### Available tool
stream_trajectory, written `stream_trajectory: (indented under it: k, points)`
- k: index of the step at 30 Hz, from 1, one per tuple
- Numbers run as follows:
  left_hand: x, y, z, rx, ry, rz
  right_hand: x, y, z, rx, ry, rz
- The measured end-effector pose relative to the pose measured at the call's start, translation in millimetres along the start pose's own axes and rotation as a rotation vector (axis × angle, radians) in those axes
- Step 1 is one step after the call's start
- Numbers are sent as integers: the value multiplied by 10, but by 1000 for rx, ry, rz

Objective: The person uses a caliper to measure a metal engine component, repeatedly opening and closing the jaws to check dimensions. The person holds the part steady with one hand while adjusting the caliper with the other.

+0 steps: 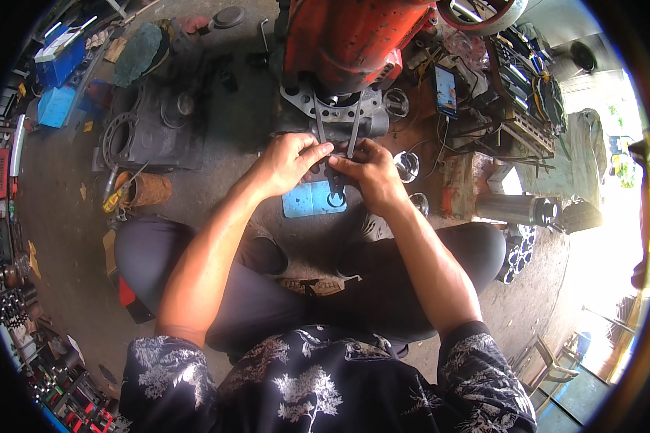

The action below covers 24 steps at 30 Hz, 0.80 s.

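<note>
Both my hands meet in front of a red machine housing (347, 43) with a grey metal flange with holes (372, 108) under it. My left hand (289, 162) has its thumb and fingers closed on a dark metal piece with two long flat arms (354, 124). My right hand (372, 173) grips the same piece from the other side. The arms reach up toward the flange, and a dark ring-shaped end hangs below my fingers. Its exact kind and how its parts join are hidden by my hands. A light blue flat sheet (300, 204) lies on the floor below.
Pistons (406, 167) stand to the right of my hands. A phone (445, 90), a tool rack (516, 79) and a steel flask (509, 209) are further right. To the left are a grey engine casing (141, 119), a rusty can (152, 190) and a yellow-handled screwdriver (114, 199).
</note>
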State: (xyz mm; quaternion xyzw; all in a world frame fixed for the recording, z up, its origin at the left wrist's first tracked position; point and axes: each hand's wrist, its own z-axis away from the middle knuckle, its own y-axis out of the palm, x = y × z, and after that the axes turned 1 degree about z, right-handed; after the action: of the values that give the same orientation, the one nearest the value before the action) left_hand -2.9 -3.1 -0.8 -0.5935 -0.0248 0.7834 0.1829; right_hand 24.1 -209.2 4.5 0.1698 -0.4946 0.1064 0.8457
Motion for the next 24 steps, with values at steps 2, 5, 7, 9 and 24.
stream_trajectory:
  k: [2,5,7,9,24]
  points:
    - [-2,1,-5,-1,4,9,-3,5,-6,-17,-9,-8]
    - [-1,7,-4,-9,8,12,-20,16,-17,-17,-29,-25]
    - [0,5,-4,-5,13,7,-24,14,-16,-13,-39,-34]
    - [4,3,-6,-6,18,5,-24,10,-11,-16,-42,-38]
    - [12,13,-12,-5,4,8,-24,9,-25,-25,-33,4]
